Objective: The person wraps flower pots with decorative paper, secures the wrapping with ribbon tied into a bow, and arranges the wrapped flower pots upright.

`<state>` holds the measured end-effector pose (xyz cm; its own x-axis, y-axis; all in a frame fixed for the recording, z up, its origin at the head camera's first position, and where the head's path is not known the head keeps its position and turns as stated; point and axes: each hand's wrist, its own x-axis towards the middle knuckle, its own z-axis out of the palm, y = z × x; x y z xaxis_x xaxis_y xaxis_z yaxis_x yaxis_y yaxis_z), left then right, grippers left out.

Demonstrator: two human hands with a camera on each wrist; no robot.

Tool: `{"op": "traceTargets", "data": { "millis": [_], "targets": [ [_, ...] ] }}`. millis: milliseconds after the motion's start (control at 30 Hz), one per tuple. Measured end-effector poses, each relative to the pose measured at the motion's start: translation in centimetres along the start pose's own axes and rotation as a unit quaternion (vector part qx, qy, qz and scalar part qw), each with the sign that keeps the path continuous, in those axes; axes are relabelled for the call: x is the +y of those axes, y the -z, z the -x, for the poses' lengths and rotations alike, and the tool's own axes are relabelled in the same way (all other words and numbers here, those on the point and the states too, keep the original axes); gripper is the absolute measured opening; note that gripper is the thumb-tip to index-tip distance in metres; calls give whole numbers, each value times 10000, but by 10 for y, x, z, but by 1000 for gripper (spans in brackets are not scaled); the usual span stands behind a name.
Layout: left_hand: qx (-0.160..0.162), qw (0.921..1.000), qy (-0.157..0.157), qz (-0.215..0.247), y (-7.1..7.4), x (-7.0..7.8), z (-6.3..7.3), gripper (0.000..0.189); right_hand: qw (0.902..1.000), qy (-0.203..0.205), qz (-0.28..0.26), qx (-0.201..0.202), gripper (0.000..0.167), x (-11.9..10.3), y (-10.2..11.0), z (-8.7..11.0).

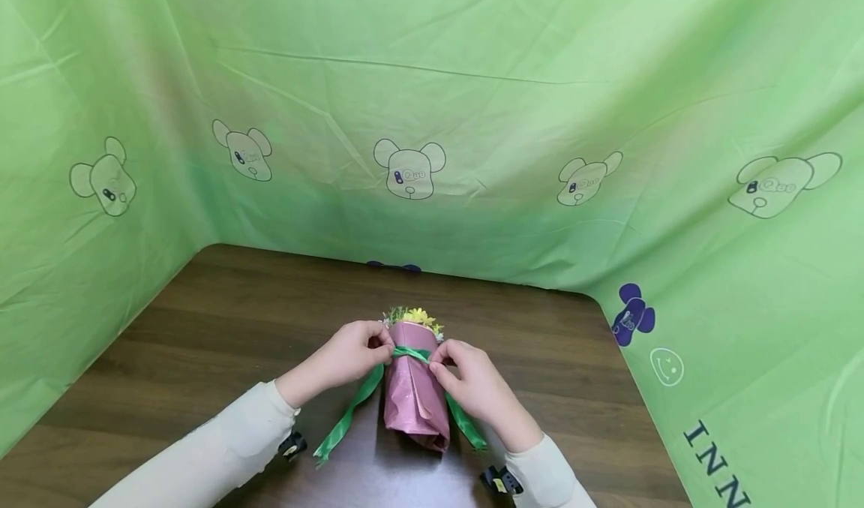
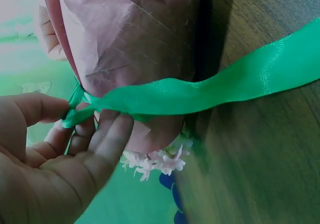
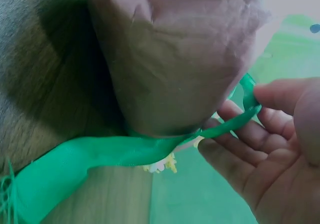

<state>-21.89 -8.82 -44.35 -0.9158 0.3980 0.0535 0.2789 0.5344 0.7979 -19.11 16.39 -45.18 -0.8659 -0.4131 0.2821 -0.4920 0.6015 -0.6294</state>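
A bouquet in pink wrapping paper point(image 1: 413, 399) lies on the table with its flowers point(image 1: 420, 316) pointing away from me. Around its upper part runs a green ribbon point(image 1: 410, 353), crossed at the front, its two tails hanging down either side. On the left side, my left hand point(image 1: 352, 352) pinches the ribbon between thumb and fingers. My right hand point(image 1: 470, 380) pinches it on the opposite side. In the left wrist view a ribbon tail point(image 2: 200, 95) stretches over the table. The right wrist view shows the other tail point(image 3: 100, 154), frayed at its end.
The brown wooden table point(image 1: 283, 313) is enclosed at the back and sides by a green cloth point(image 1: 486, 118) printed with bear heads. A black wrist strap point(image 1: 501, 481) sits at the right sleeve, another point(image 1: 292, 446) at the left.
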Motion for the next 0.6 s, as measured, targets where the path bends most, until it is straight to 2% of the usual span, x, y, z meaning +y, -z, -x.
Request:
{"op": "traceTargets", "data": {
  "millis": [167,300,433,533,600],
  "targets": [
    [-110,9997,42,228,-2,0,0,6,9985,406,-125,-333,12,3,2,1],
    [-36,9998,48,205,-3,2,0,6,9980,492,-100,-395,16,4,3,0],
    [345,9989,-52,-328,-3,5,1,8,9984,362,43,-441,17,6,3,-3],
    [666,9935,-377,-838,-2,9,2,12,9986,161,107,-496,18,7,2,-6],
    [703,9910,-608,-969,-2,11,2,14,9986,56,106,-525,18,8,2,-8]
  ]
}}
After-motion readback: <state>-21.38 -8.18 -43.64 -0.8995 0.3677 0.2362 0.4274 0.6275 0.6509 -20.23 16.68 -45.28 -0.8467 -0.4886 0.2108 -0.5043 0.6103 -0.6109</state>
